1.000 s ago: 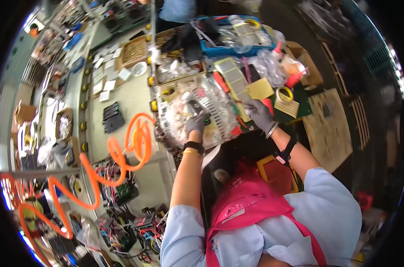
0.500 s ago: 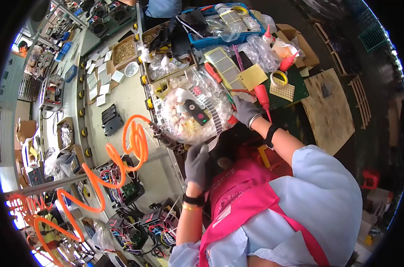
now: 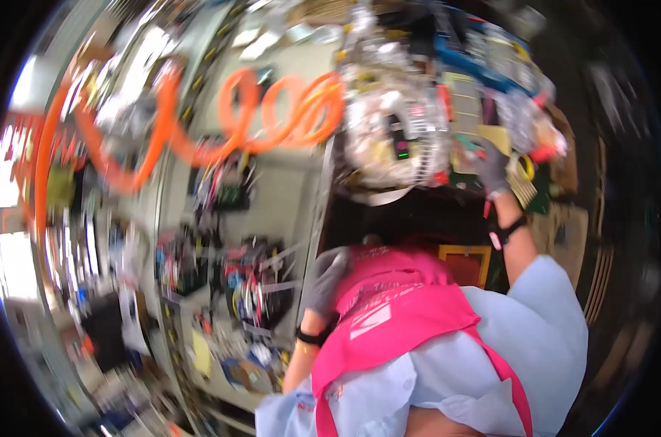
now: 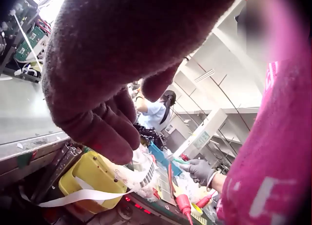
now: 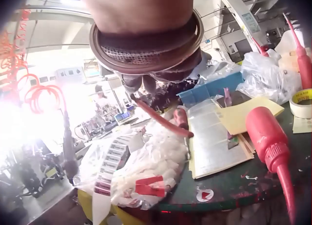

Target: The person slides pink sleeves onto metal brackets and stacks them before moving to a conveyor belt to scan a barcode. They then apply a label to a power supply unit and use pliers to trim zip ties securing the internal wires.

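My left hand (image 3: 323,280) in a grey glove hangs below the table edge beside the pink apron (image 3: 403,306). Its fingers (image 4: 109,125) are loosely curled and hold nothing. My gloved right hand (image 3: 491,169) rests on the green mat (image 5: 234,188) and pinches a thin red tool (image 5: 161,119). To its left lies a clear bag of white parts (image 5: 151,166) with a label strip (image 5: 111,161) across it. A black device (image 3: 401,149) with a lit dot lies on the bag. The head view is blurred.
A red nozzle bottle (image 5: 268,137), label sheets (image 5: 209,142) and a tape roll (image 5: 302,102) lie on the mat. A yellow tray (image 4: 90,178) sits under the bag. An orange coiled hose (image 3: 272,109) hangs over the conveyor at left, with wired boards (image 3: 250,277) below.
My left hand left the bag and dropped below the table edge to the apron. The head swung left and the view blurred. The right hand stayed on the mat.
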{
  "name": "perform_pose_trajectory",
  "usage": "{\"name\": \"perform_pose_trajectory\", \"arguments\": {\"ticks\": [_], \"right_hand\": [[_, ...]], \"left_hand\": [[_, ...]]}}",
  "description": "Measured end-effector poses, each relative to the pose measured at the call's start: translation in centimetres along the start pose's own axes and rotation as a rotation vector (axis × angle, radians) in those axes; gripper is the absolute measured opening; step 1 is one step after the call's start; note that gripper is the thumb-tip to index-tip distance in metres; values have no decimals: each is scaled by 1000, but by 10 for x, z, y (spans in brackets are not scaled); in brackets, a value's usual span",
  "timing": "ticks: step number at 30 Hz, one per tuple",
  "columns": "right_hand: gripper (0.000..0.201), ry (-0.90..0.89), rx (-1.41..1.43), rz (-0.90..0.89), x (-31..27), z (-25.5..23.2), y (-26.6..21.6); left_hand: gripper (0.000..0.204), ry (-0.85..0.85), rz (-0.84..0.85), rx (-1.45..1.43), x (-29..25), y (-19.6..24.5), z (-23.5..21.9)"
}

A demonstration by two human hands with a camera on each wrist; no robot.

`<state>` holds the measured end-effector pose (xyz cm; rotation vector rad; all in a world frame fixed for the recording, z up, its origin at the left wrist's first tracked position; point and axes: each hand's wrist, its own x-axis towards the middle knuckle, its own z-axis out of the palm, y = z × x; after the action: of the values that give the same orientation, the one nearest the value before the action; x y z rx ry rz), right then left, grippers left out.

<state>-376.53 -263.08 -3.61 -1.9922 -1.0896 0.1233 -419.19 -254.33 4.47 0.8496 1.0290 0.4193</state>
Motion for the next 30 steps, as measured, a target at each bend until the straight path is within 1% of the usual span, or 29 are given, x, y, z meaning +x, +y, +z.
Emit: {"name": "perform_pose_trajectory", "arguments": {"ticks": [1, 2, 3, 4, 5, 6, 7, 8, 9, 10, 11, 12, 13, 14, 16, 17, 19, 20, 22, 23, 24, 26, 28, 29, 30], "right_hand": [[20, 2, -114, -32, -2, -6, 7], [18, -53, 0, 36, -4, -14, 2], [16, -94, 5, -20, -5, -26, -26], [17, -143, 79, 22, -8, -34, -64], [17, -225, 156, -29, -11, -38, -88], [16, -322, 298, 23, -19, -36, -107], [16, -476, 401, 146, -27, -31, -134], [14, -594, 654, 255, -39, -19, -152], [13, -697, 887, 397, -52, -6, -169], [12, -712, 619, 16, -57, 10, -198], [13, -877, 673, -35, -62, 22, -207], [13, -975, 768, -102, -66, 36, -222], [10, -1078, 909, -29, -71, 45, -253], [8, -1185, 938, 69, -86, 59, -243], [10, -1199, 861, -261, -96, 80, -257], [11, -1181, 786, -349, -97, 84, -262], [13, -1130, 635, -514, -98, 92, -271], [14, -1002, 617, -550, -100, 99, -270], [18, -773, 563, -550, -98, 112, -267], [28, -736, 600, -235, -108, 119, -257], [38, -650, 692, -246, -108, 131, -247], [48, -550, 851, 42, -108, 127, -264], [54, -569, 706, 10, -106, 132, -242], [57, -542, 683, 19, -108, 134, -236], [57, -505, 616, -39, -109, 135, -231]], "left_hand": [[26, 24, 23, 74, -6, 8, 5], [28, 17, 95, 141, -7, -2, 0], [30, 29, 96, 137, -8, -11, -2], [31, 68, 75, 290, -12, -4, 2], [33, 70, 115, 311, -14, -8, 4], [35, 63, 151, 338, -15, -11, 6], [37, 58, 101, 358, -18, -2, 12], [40, 44, 53, 379, -20, 7, 19], [45, 36, 77, 366, -18, 4, 24], [47, 2, 88, 378, -16, 3, 28], [48, -43, 112, 412, -16, 4, 31], [50, -88, 138, 447, -17, 7, 33], [49, -68, -7, 551, -21, 17, 35], [42, 33, 125, 484, -20, -3, 34], [27, -157, 324, 776, -20, -13, 14], [25, -116, 286, 779, -23, -17, 9], [21, -44, 207, 790, -36, -12, 2], [18, -4, 166, 738, -44, -6, -6], [14, 67, 89, 632, -59, 18, -28], [15, 260, 280, 851, -58, 24, -41], [17, 460, 478, 1058, -52, 30, -52], [15, 674, 726, 1359, -31, 44, -67], [16, 631, 584, 1591, -1, 39, -82], [17, 606, 506, 1705, 11, 37, -88], [18, 592, 404, 1632, 19, 40, -95]]}}
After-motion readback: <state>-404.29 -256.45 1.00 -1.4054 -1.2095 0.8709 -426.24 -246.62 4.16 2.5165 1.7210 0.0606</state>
